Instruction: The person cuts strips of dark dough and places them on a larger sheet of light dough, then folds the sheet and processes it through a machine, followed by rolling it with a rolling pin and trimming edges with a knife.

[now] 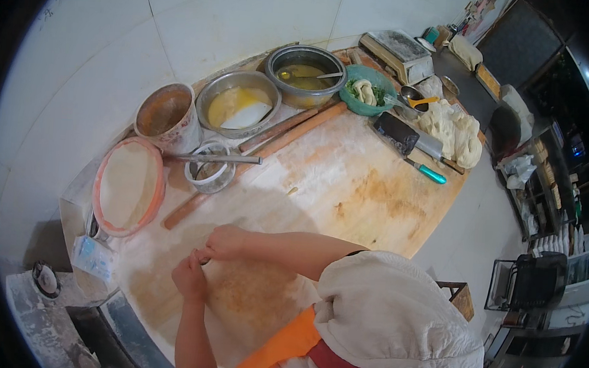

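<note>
My left hand (190, 276) and my right hand (227, 242) meet over the left part of a floury wooden board (354, 201). Both are closed, with their fingertips pinched together. A small dark spot shows between them; what they hold there is too small and too hidden to make out. Just beyond the hands lies the near end of a long wooden rolling pin (185, 211). An oval pink-rimmed tub (130, 186) of pale flour stands to their left. Farther back is a small clear jar (210, 177) with a metal rod (232, 158) across its top.
Along the wall stand a tall bucket (195, 127), a metal bowl (210, 126) of yellowish mixture, a dark pot (271, 68) and a green bowl (363, 108). At the right lie dough (473, 148), a dark scraper (395, 131) and a teal-handled tool (431, 173). A scale (419, 70) sits behind.
</note>
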{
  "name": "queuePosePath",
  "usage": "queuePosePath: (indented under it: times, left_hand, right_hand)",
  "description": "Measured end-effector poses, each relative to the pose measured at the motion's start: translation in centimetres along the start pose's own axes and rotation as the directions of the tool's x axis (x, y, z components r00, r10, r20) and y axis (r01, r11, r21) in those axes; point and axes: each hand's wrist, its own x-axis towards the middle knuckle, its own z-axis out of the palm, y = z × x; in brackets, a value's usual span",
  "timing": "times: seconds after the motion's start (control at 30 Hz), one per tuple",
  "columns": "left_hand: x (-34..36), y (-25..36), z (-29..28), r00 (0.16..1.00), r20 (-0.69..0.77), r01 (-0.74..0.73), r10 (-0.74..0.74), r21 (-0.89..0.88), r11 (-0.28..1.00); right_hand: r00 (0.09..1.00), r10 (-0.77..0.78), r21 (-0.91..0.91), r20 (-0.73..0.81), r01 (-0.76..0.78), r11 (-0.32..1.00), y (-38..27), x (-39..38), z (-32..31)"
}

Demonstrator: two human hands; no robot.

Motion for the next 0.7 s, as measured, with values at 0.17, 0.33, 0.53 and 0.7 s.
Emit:
queuePosePath:
  times: [0.17,0.33,0.53,0.7]
  left_hand:
    - [2.3,-1.6,-0.1,0.986,0.164,-0.079,0.031,0.293,0.953]
    - [3.4,-0.5,0.4,0.952,0.301,-0.126,0.058,0.213,0.969]
    - [3.2,-1.1,3.7,0.991,0.135,-0.040,0.004,0.263,0.964]
    - [4.7,1.5,3.0,0.958,0.233,0.085,-0.168,0.326,0.941]
  right_hand:
    - [0.994,0.033,-0.174,-0.101,-0.050,0.984,-0.1,0.4,0.4]
    - [1.000,0.008,-0.188,-0.021,-0.012,0.982,4.0,0.0,-1.6]
    - [0.995,0.050,-0.380,-0.083,-0.078,0.922,4.6,-0.9,0.2]
    - [0.991,0.114,-0.400,-0.067,-0.132,0.907,3.8,-1.2,-1.7]
